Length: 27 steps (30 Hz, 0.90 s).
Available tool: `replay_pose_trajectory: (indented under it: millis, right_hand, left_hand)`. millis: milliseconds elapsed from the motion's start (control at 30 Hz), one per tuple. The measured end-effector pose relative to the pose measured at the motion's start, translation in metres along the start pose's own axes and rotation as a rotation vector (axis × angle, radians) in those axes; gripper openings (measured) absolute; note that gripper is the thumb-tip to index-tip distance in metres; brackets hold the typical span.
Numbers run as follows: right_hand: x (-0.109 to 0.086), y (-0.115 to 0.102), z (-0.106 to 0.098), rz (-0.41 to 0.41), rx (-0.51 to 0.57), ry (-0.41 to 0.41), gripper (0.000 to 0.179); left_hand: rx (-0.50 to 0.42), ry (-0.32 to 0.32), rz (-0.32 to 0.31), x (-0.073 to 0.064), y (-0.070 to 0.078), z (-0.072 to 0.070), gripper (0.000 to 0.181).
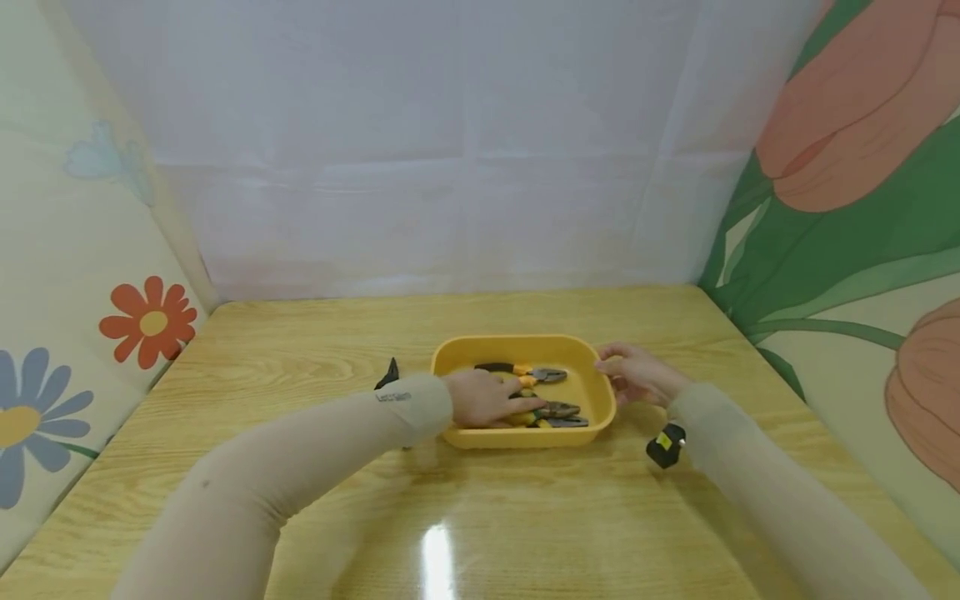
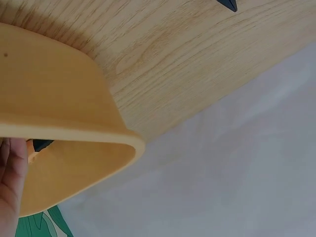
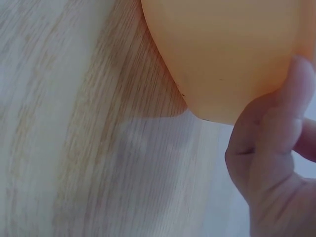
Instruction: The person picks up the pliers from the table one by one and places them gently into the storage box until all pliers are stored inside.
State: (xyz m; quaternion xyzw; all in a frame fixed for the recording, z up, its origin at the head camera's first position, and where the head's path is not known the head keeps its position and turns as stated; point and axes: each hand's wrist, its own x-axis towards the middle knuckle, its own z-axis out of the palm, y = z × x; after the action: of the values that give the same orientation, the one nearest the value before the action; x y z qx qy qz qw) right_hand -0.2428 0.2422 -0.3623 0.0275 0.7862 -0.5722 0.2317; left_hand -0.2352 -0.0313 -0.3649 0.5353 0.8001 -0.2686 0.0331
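Observation:
A yellow plastic bin (image 1: 517,438) stands on the table with several pliers inside. Toward its back lie pliers with black-and-orange handles (image 1: 547,375); at the front, pliers with dark metal noses (image 1: 562,409) point right. My left hand (image 1: 483,397) reaches over the bin's left side, its fingers on the front pliers' handles. Those handles are partly covered, and whether the fingers grip them is unclear. In the left wrist view only the edge of that hand (image 2: 12,182) shows, beyond the bin's rim. My right hand (image 1: 637,372) holds the bin's right end, thumb against the wall (image 3: 222,64).
A black pointed thing (image 1: 388,375) lies left of the bin, partly hidden by the left sleeve (image 1: 322,450). A black wrist camera (image 1: 666,446) hangs at the right sleeve. White cloth (image 1: 450,208) backs the wooden table (image 1: 337,333), with flower-printed panels (image 1: 847,275) at both sides.

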Motion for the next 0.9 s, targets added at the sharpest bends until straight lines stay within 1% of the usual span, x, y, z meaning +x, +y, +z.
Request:
replay_pose_trajectory:
  millis: [100,200,300,400,467,567,667,733,800,900]
  right_hand:
    - [-0.003,-0.001,0.000,-0.002,0.001,-0.007,0.029]
    - [-0.004,-0.002,0.001,-0.006,0.001,-0.015,0.030]
    - [-0.003,-0.002,0.001,-0.010,0.000,-0.011,0.029]
    - [-0.003,0.000,0.000,-0.014,0.001,-0.010,0.028]
    - [-0.002,0.000,0.000,-0.014,0.003,-0.011,0.027]
    - [-0.002,0.000,0.001,-0.013,0.000,-0.010,0.027]
    - [-0.002,-0.001,0.001,-0.016,-0.003,-0.007,0.028]
    - [-0.002,-0.001,0.002,-0.020,0.002,-0.009,0.027]
    - [-0.003,0.000,0.002,-0.026,0.014,-0.018,0.026]
    - [-0.003,0.000,0.002,-0.026,0.031,-0.024,0.024]
  left_hand:
    - [0.039,0.028,0.006,-0.004,0.000,0.000,0.060]
    - [0.054,0.081,0.010,-0.006,-0.001,0.002,0.059]
    - [-0.003,0.131,0.002,-0.008,-0.004,0.002,0.056]
    - [-0.107,0.149,-0.020,-0.011,-0.006,0.000,0.055]
    - [-0.180,0.146,-0.042,-0.015,-0.006,0.000,0.056]
    - [-0.292,0.155,-0.112,-0.025,-0.006,-0.002,0.055]
    - [-0.360,0.178,-0.180,-0.038,-0.007,-0.004,0.053]
    - [-0.370,0.188,-0.214,-0.046,-0.007,-0.005,0.052]
    - [-0.351,0.197,-0.236,-0.054,-0.006,-0.004,0.052]
    - [-0.328,0.235,-0.260,-0.064,-0.006,0.000,0.053]
